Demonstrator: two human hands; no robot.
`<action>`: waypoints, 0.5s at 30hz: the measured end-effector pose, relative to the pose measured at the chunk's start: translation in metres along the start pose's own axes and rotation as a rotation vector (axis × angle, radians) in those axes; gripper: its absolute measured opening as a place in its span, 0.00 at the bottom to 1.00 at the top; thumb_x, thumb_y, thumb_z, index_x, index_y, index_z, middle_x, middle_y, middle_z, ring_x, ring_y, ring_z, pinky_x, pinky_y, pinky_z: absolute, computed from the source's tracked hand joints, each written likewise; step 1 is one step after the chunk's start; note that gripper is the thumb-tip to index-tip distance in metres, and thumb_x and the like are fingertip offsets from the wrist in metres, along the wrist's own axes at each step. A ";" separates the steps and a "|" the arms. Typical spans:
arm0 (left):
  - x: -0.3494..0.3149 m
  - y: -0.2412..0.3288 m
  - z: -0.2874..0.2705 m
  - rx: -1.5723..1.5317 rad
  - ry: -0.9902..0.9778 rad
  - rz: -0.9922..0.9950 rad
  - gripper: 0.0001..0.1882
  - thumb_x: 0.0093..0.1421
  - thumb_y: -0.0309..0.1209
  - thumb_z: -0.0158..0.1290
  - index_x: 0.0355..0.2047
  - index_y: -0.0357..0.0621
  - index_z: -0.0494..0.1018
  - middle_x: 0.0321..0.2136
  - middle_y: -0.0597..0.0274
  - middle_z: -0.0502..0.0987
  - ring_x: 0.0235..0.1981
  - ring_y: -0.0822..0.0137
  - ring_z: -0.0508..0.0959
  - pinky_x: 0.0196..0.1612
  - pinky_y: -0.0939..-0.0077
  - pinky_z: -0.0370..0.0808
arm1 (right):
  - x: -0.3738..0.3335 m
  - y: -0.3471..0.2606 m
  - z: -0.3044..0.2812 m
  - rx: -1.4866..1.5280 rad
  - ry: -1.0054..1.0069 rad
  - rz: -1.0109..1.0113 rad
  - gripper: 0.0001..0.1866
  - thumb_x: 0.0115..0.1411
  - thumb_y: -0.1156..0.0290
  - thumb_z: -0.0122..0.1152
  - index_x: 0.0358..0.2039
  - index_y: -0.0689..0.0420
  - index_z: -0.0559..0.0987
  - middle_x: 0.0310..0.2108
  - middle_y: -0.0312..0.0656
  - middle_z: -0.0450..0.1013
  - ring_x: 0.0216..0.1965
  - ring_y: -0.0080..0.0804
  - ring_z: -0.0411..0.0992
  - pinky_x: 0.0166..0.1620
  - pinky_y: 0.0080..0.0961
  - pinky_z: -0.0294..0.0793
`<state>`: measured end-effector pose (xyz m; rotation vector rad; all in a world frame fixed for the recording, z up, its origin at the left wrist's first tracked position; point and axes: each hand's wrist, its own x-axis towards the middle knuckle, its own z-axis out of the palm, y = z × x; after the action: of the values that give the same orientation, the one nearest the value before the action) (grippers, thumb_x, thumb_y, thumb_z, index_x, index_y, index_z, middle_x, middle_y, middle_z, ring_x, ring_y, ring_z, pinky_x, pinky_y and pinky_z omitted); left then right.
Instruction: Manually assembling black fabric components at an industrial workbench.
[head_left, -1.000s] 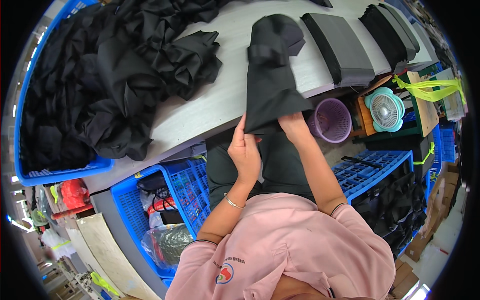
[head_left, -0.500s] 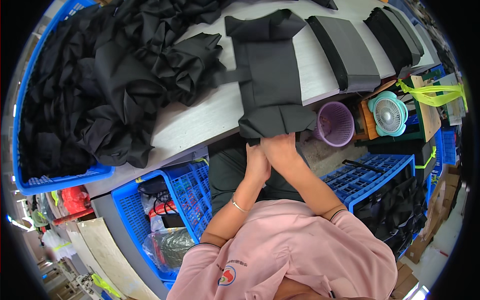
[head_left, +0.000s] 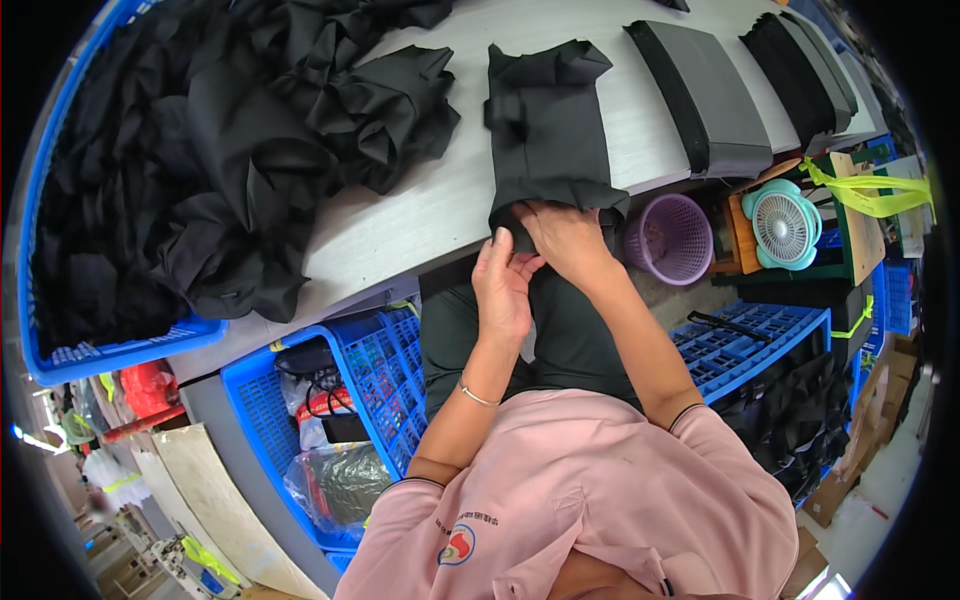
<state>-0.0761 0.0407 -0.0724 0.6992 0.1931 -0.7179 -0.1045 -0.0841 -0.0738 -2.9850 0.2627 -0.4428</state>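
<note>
A black fabric bag [head_left: 553, 135], flat and rectangular, lies on the table in front of me with its near end at the table's edge. That near end is folded back, and my right hand [head_left: 570, 240] grips there, its fingertips partly tucked into the fold. My left hand [head_left: 505, 292] is just below the near edge, palm turned inward, with thumb and fingers apart; the thumb tip is close to the cloth, and I cannot tell whether it touches. A short dark strap or flap [head_left: 507, 112] lies blurred on the bag's left side.
A blue crate [head_left: 125, 362] heaped with black fabric pieces [head_left: 230, 150] fills the left. Stacks of folded dark pieces [head_left: 705, 90] stand on the table [head_left: 400, 235] at right. Beyond its edge are a purple basket [head_left: 668, 240], a small fan [head_left: 785, 228] and blue crates [head_left: 760, 345].
The strap at the bag's left side has flipped in onto it. My left hand has come apart from the right and turned its palm inward. My right hand has moved up onto the fold.
</note>
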 end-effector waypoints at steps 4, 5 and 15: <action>-0.002 0.004 -0.006 0.079 0.113 0.092 0.06 0.62 0.30 0.60 0.36 0.47 0.73 0.30 0.70 0.77 0.31 0.75 0.78 0.33 0.80 0.75 | -0.003 -0.008 -0.012 0.112 -0.094 0.011 0.16 0.63 0.63 0.50 0.47 0.50 0.80 0.47 0.34 0.75 0.45 0.38 0.75 0.50 0.50 0.66; -0.007 0.008 -0.008 0.237 0.112 0.125 0.07 0.61 0.28 0.60 0.35 0.46 0.72 0.29 0.69 0.76 0.29 0.75 0.77 0.32 0.81 0.74 | -0.003 -0.006 -0.011 0.111 -0.095 0.018 0.16 0.63 0.63 0.50 0.47 0.50 0.80 0.47 0.34 0.75 0.45 0.38 0.75 0.50 0.50 0.66; 0.003 0.032 0.007 0.805 0.144 0.693 0.14 0.57 0.22 0.62 0.43 0.37 0.72 0.38 0.63 0.76 0.33 0.78 0.74 0.34 0.84 0.73 | 0.001 -0.016 -0.013 0.132 -0.053 0.166 0.14 0.62 0.61 0.51 0.43 0.52 0.79 0.36 0.43 0.78 0.43 0.47 0.75 0.50 0.58 0.63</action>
<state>-0.0527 0.0517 -0.0512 1.4900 -0.2266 -0.0441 -0.1045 -0.0695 -0.0590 -2.8134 0.4531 -0.3473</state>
